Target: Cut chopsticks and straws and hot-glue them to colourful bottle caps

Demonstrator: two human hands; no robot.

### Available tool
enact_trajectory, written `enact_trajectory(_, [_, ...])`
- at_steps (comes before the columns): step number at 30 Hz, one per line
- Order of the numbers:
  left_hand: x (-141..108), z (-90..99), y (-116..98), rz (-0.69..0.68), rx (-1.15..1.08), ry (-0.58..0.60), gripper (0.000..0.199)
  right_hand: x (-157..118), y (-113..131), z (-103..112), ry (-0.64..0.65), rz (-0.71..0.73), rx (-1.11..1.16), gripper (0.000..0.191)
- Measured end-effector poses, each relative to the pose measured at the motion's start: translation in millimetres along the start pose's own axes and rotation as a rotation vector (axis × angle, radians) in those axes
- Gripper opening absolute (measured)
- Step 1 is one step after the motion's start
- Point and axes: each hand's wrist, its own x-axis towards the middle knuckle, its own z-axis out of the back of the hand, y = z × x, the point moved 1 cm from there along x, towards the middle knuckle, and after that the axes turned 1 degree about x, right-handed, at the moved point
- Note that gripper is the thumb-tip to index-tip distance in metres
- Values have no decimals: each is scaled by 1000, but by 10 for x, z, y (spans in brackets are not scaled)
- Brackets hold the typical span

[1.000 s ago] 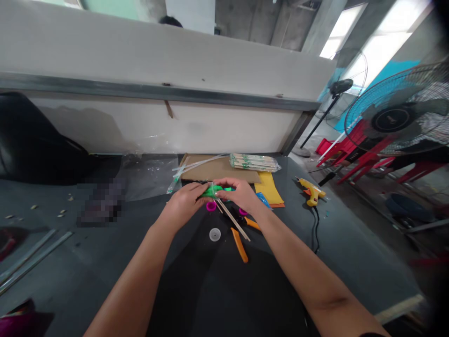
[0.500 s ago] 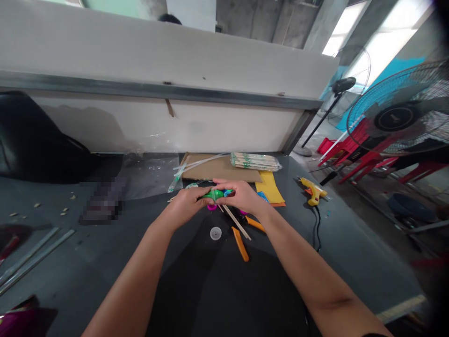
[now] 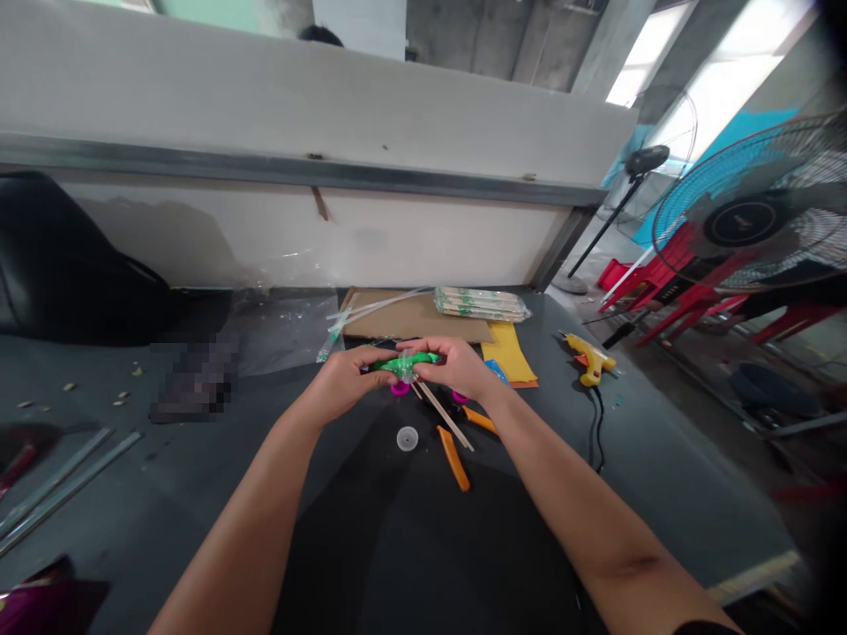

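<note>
This is a makeshift workshop: raw concrete walls (image 3: pixel 463 44) rise behind a long work table (image 3: pixel 662 503), which carries a hot glue gun (image 3: pixel 588 359) and pliers (image 3: pixel 453 458), while a standing fan (image 3: pixel 745 222) and red plastic stools (image 3: pixel 688 304) occupy the bare floor (image 3: pixel 681 397).

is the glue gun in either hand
No, the yellow glue gun lies on the table to the right; the left hand and right hand hold a green-wrapped piece.

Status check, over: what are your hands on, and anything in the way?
Left hand and right hand both on green piece. Magenta cap and wooden stick below it. Orange-handled pliers near, clear of hands.
</note>
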Motion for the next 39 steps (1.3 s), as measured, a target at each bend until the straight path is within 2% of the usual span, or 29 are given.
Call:
enact_trajectory(5, [-1, 25, -5, 62, 7, 20, 34, -3, 41, 23, -23, 3, -111, 36])
enact_trajectory(9, [0, -20, -46, 1, 65, 57, 32, -2, 26, 36, 20, -25, -143, 26])
enact_trajectory(13, [5, -57, -9, 10, 99, 40, 32, -9, 19, 30, 55, 15, -235, 29])
enact_trajectory(19, [26, -69, 19, 79, 57, 39, 34, -20, 15, -25, -11, 89, -391, 25])
enact_trajectory(26, [19, -65, -25, 119, 71, 145, 34, -33, 61, -59, -60, 29, -370, 13])
enact_trajectory(33, [0, 15, -1, 86, 57, -16, 35, 5, -46, -52, -83, -44, -72, 13])
enact_trajectory(39, [8, -3, -11, -33, 199, -146, 35, 29, -47, -47, -113, -49, -20, 28])
